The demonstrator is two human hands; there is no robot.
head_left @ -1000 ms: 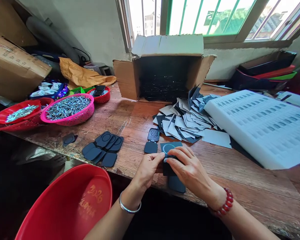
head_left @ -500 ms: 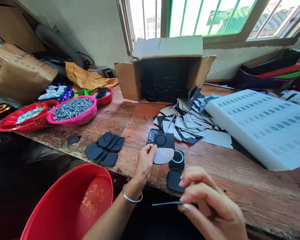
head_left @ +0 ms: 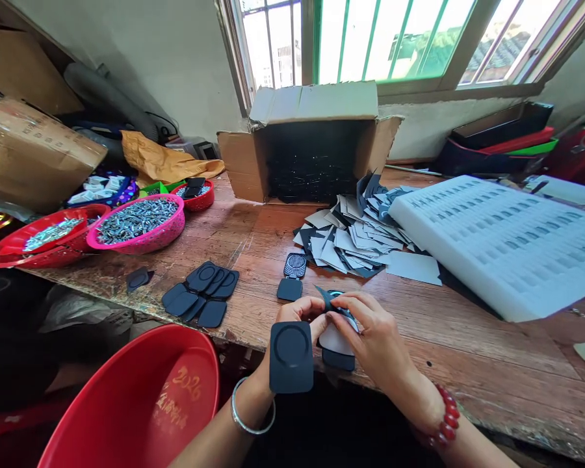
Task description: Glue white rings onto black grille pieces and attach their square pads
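Observation:
My left hand (head_left: 305, 316), with a silver bangle on its wrist, is closed on a dark sheet with a pale backing (head_left: 335, 339). A black square pad (head_left: 291, 357) with a ring mark hangs at that hand's fingers. My right hand (head_left: 368, 325), wearing a red bead bracelet, pinches the same sheet from the right. Below and behind the hands lies an opened black device (head_left: 338, 360), mostly covered. Farther back sits another opened black device (head_left: 295, 265) with a textured upper half. Several black pads (head_left: 212, 313) are piled to the left on the wooden table (head_left: 258, 260).
A heap of grey and black sheets (head_left: 351, 237) lies before an open cardboard box (head_left: 238, 166). White foam (head_left: 507, 240) stands on the right. Pink (head_left: 163, 237) and red baskets (head_left: 53, 257) of metal parts are left, a red tub (head_left: 127, 403) below.
My hands have come together at the sheet, with the right hand moved up and left. The black ring-marked pad now shows below my left hand. The view has shifted slightly.

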